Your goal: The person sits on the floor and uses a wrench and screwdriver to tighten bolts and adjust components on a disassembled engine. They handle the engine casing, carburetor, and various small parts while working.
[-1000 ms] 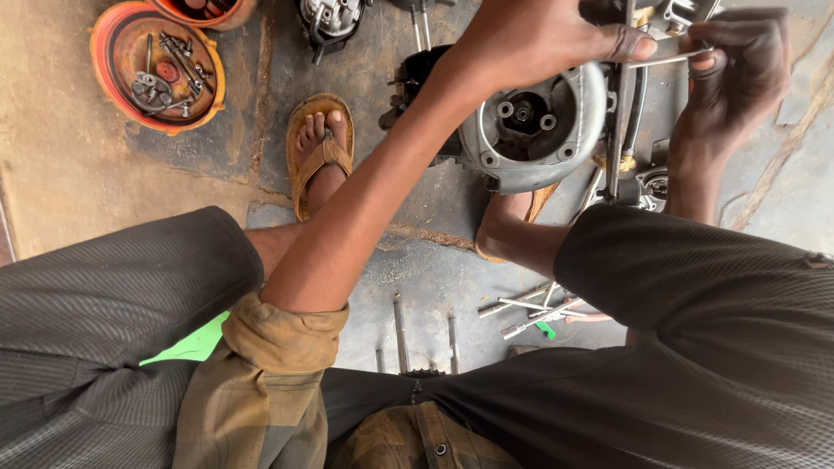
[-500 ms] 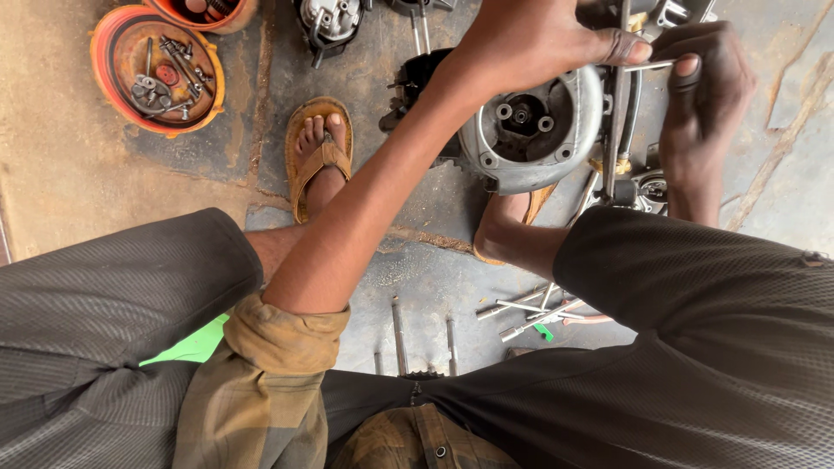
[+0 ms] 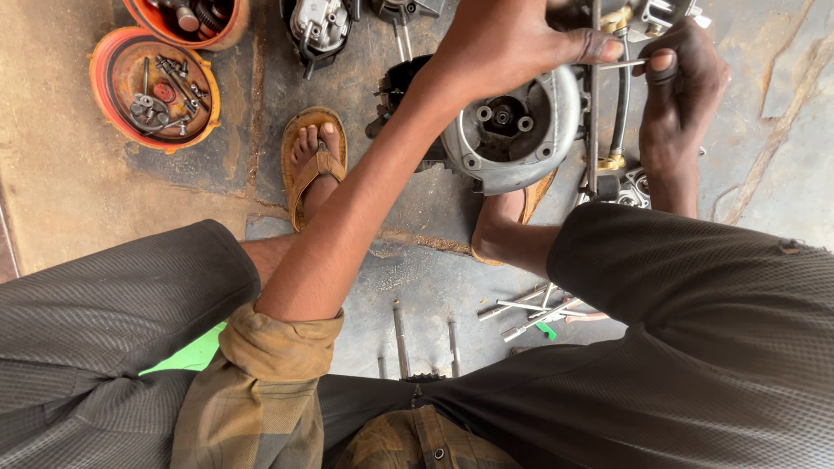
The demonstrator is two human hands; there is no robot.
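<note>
Nearest, grey trousers and a rolled olive sleeve (image 3: 261, 382); between the knees on the stained concrete floor (image 3: 61, 200), loose bolts and rods (image 3: 530, 308). Beyond, a sandalled foot (image 3: 313, 165), then a round grey engine casing (image 3: 512, 130) held upright between the feet, open face up, with inner studs and a central shaft showing. Over its far rim, left hand (image 3: 512, 43) closed, thumb and fingers pinching a thin metal rod (image 3: 621, 64); right hand (image 3: 682, 95) curled, fingertip pressed to the same rod's other end. Farthest, two orange bowls (image 3: 156, 87) of screws and small parts. Judged mid-way: casing bare, many fasteners unfitted.
</note>
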